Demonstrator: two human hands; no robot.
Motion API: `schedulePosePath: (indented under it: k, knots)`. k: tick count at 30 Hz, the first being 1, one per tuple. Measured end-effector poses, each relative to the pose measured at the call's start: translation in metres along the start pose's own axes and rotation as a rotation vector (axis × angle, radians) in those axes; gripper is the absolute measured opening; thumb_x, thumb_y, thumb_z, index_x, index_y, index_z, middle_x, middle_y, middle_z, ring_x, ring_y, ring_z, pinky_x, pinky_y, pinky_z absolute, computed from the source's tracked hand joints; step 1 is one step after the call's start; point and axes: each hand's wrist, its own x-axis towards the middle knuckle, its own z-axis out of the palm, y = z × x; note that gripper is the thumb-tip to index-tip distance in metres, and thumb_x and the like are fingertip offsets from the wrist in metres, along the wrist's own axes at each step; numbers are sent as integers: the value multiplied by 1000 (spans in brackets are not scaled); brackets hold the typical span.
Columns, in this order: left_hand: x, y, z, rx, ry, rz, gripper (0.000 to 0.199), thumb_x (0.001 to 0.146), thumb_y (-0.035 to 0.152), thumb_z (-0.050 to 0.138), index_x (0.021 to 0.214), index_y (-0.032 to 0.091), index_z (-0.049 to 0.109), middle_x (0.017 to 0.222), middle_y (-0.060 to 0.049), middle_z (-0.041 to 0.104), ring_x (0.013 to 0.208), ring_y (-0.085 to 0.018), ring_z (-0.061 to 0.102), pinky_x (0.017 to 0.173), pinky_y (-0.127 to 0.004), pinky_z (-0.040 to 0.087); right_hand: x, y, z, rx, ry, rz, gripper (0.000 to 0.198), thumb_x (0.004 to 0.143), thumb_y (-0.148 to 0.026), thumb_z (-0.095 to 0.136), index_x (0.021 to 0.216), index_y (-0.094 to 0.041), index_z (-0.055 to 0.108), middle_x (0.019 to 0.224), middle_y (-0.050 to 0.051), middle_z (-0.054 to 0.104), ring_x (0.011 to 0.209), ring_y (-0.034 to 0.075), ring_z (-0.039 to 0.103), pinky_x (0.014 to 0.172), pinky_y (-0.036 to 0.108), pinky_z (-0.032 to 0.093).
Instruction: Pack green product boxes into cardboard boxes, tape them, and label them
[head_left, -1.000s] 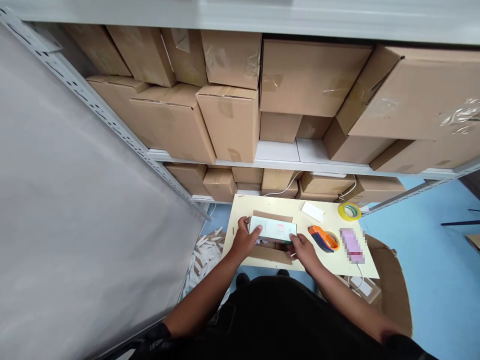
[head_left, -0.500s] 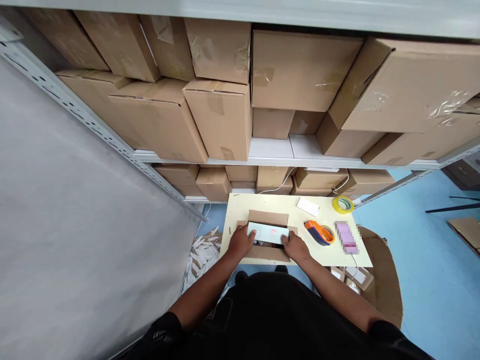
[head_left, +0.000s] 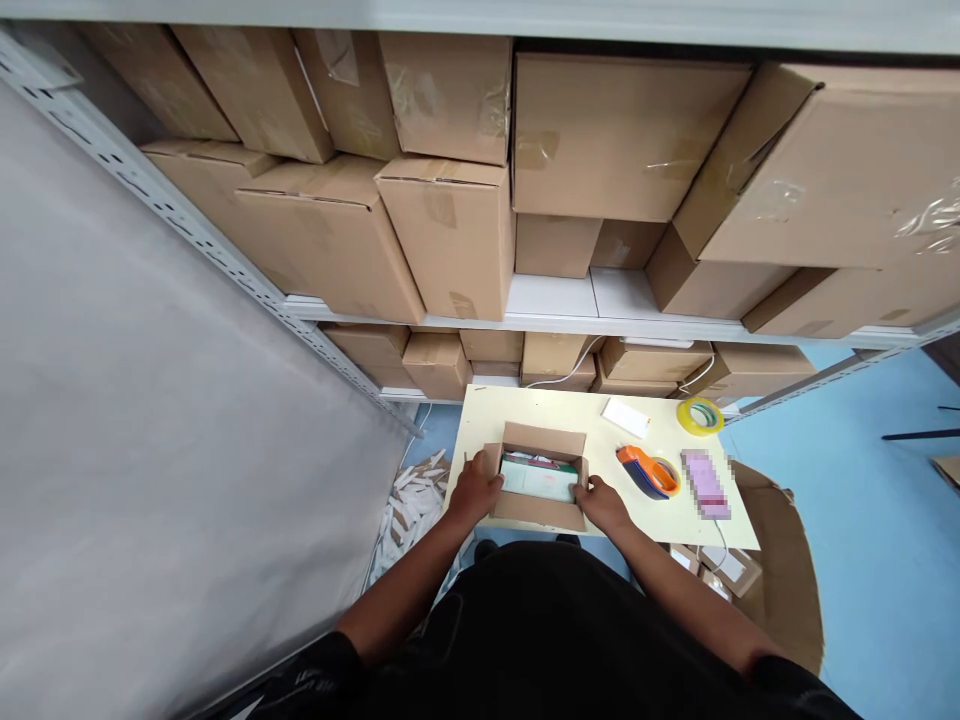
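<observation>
A small open cardboard box [head_left: 544, 514] with its flaps folded out stands near the front edge of the cream table [head_left: 480, 405]. Inside lies a flat pale-green box [head_left: 538, 482], with something dark green and white behind it. My left hand [head_left: 474, 490] grips the left end of the cardboard box, thumb at the rim. At the opposite end my right hand [head_left: 602, 503] is closed on the rim, its thumb reaching in by the pale-green box. The fingers outside the box walls are partly hidden.
To the right lie an orange and blue tape dispenser [head_left: 646, 470], a yellow tape roll [head_left: 700, 416], a white box [head_left: 626, 417] and a blurred purple item [head_left: 705, 484]. Shelves of cardboard boxes [head_left: 450, 235] rise behind. White scraps [head_left: 412, 510] lie on the floor at left.
The pale-green box has gone down from above the opening into the cardboard box. My hands have shifted from its ends to the cardboard box's ends. The view has moved slightly.
</observation>
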Motion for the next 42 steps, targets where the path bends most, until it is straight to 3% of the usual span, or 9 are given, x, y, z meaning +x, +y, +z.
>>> schedulePosePath:
  k: [3, 7, 15, 19, 22, 26, 31, 36, 42]
  knots:
    - [-3, -7, 8, -178, -96, -103, 73, 89, 35, 68, 154, 18, 39, 149, -21, 57, 135, -34, 58, 110, -41, 41, 5, -7, 3, -37, 11, -27, 40, 99, -41, 47, 114, -11, 70, 118, 22, 74, 111, 31, 71, 90, 36, 49]
    - [-16, -17, 14, -308, -67, -147, 74, 88, 37, 69, 154, 22, 39, 137, -16, 67, 122, -32, 67, 103, -39, 47, 6, -17, -3, -96, 30, -86, 38, 101, -33, 43, 109, -9, 71, 116, 23, 74, 111, 30, 70, 89, 34, 47]
    - [-64, -41, -14, -825, -29, -77, 75, 81, 41, 77, 146, 21, 45, 134, -14, 68, 111, -27, 70, 88, -37, 58, -18, -58, -26, -202, 78, -261, 35, 100, -33, 41, 100, -14, 70, 105, 18, 76, 99, 27, 69, 77, 30, 43]
    - [-89, -43, -23, -1061, 97, -114, 73, 77, 38, 80, 141, 20, 49, 129, -12, 71, 112, -27, 70, 86, -34, 59, -29, -86, -28, -221, 49, -342, 35, 98, -35, 39, 96, -16, 68, 103, 18, 74, 96, 28, 68, 73, 31, 40]
    - [-107, -42, -25, -1074, 237, -173, 63, 77, 35, 77, 135, 19, 55, 118, -10, 74, 104, -25, 72, 83, -33, 59, -31, -98, -28, -163, 6, -377, 31, 93, -38, 44, 92, -18, 67, 96, 15, 74, 90, 28, 67, 70, 32, 39]
    - [-139, -37, -21, -894, 473, -249, 48, 79, 28, 74, 124, 19, 61, 110, -8, 76, 99, -24, 72, 85, -32, 57, -29, -102, -24, 88, -118, -435, 25, 86, -47, 55, 92, -24, 64, 87, 4, 70, 83, 24, 63, 70, 31, 39]
    - [-187, -28, -2, -834, 650, -372, 41, 83, 28, 67, 122, 20, 60, 109, -7, 75, 98, -23, 71, 83, -32, 56, -34, -95, -8, 475, -348, -490, 41, 76, -60, 71, 90, -25, 56, 79, -5, 61, 79, 19, 57, 68, 28, 41]
    - [-240, -20, 23, -788, 804, -514, 40, 82, 31, 69, 119, 20, 61, 108, -7, 75, 98, -24, 71, 83, -33, 55, -51, -94, 8, 667, -489, -447, 47, 69, -59, 82, 87, -24, 55, 75, -6, 62, 74, 18, 59, 65, 27, 45]
    - [-318, -21, 35, -806, 1067, -744, 34, 83, 30, 70, 115, 20, 61, 107, -7, 76, 96, -24, 71, 79, -31, 53, -103, -114, 49, 769, -884, -391, 45, 70, -54, 81, 99, -23, 67, 89, -1, 75, 82, 22, 70, 70, 30, 54]
